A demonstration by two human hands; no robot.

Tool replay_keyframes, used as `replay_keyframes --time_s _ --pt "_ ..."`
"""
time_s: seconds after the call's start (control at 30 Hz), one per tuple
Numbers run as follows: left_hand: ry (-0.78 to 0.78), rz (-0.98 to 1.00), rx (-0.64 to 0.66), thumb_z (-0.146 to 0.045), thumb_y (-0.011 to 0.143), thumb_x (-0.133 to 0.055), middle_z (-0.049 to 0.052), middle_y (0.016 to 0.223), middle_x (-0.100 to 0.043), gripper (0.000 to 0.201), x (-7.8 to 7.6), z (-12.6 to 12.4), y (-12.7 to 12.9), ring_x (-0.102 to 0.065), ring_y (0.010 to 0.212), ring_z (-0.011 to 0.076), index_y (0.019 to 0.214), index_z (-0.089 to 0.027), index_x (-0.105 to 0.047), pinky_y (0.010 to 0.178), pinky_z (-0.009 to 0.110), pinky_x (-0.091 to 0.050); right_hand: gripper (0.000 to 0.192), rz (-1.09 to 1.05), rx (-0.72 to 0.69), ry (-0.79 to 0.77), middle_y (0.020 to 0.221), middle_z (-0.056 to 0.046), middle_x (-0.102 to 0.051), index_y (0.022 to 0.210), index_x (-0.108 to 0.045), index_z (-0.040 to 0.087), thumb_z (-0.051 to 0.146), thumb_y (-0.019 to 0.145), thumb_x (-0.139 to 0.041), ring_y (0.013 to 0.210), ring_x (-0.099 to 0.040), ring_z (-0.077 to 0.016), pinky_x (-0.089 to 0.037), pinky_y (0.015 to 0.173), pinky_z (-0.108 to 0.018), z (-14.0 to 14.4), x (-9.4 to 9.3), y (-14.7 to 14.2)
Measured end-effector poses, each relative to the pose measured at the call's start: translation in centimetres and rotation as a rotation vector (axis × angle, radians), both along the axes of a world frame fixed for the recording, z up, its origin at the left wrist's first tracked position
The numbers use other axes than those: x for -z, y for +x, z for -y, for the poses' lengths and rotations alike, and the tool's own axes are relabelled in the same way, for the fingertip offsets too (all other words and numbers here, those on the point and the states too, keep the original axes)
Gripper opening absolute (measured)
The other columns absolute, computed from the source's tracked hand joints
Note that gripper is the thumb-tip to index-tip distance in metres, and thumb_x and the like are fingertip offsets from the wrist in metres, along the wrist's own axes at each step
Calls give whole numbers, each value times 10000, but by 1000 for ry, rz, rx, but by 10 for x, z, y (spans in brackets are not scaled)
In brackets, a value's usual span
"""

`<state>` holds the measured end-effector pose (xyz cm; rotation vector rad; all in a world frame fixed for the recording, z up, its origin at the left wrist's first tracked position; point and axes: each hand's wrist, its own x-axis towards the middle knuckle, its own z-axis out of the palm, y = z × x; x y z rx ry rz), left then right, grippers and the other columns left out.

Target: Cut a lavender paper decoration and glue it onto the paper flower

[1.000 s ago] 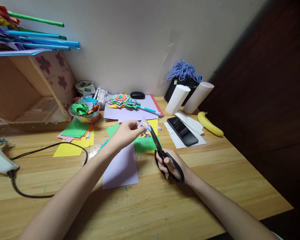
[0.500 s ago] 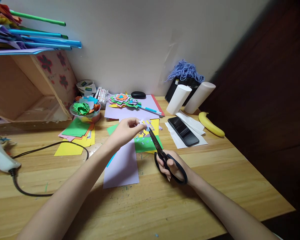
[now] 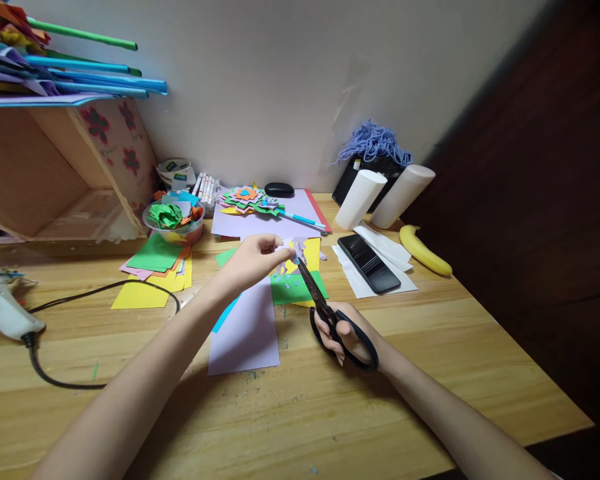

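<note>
Between the thumb and fingers of my left hand [image 3: 261, 259] is a small cut piece of purple paper [image 3: 299, 247], partly hidden by the fingertips. My right hand [image 3: 347, 330] grips black-handled scissors [image 3: 320, 300], whose blade tips touch or nearly touch that paper at the left fingertips. Beneath lie a green sheet [image 3: 300, 290] and a yellow sheet [image 3: 311, 257] with tiny purple scraps on them. A larger purple sheet [image 3: 250, 333] lies flat in front, under my left wrist.
A layered paper flower [image 3: 250, 199] lies on purple paper behind my hands. To the right are a phone [image 3: 369, 263], a banana [image 3: 425, 250] and two white cylinders [image 3: 361, 200]. Leftward sit a bowl of paper scraps [image 3: 175, 230], coloured sheets [image 3: 153, 257] and a corded glue gun [image 3: 10, 313].
The view has shifted slightly, so everything appears a little to the right. The purple piece looks turned a bit in my left fingers; both grips are unchanged.
</note>
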<state>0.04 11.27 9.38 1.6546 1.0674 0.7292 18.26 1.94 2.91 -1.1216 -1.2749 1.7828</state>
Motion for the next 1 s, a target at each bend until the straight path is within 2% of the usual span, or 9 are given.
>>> replay_keyframes --time_s 0.37,0.53,0.63,0.77,1.0 --pt "23 -40 6 -363 717 -556 -29 611 -482 214 1 -1 -1 -396 580 101 659 -158 -570 540 234 -263 703 -31 54 -111 428 102 -375 548 -375 193 745 279 -717 292 -272 -27 -232 257 -181 0 -7 -5" --pt "19 -56 -2 -362 711 -552 -24 620 -503 208 0 -1 -1 -407 577 104 662 -161 -576 533 236 -256 708 -13 59 -91 428 103 -384 556 -364 199 750 281 -712 284 -267 -29 -219 257 -186 1 -7 -5" --pt "13 -30 2 -349 714 -555 -24 617 -516 200 0 -1 -1 -437 588 104 646 -161 -565 551 233 -286 711 27 56 -21 410 102 -377 578 -378 198 804 328 -653 286 -280 -37 -243 262 -182 1 -3 -3" --pt "-7 -8 25 -353 729 -556 4 687 -593 205 0 0 0 -511 642 119 685 -156 -587 596 240 -344 733 74 17 97 394 92 -376 625 -399 191 892 427 -490 293 -290 -46 -290 276 -178 1 4 2" --pt "-42 -1 38 -410 726 -578 21 723 -615 258 3 1 0 -536 678 133 703 -153 -592 620 247 -372 760 25 -60 191 444 71 -405 683 -406 187 919 492 -337 317 -327 -57 -330 304 -187 0 20 7"
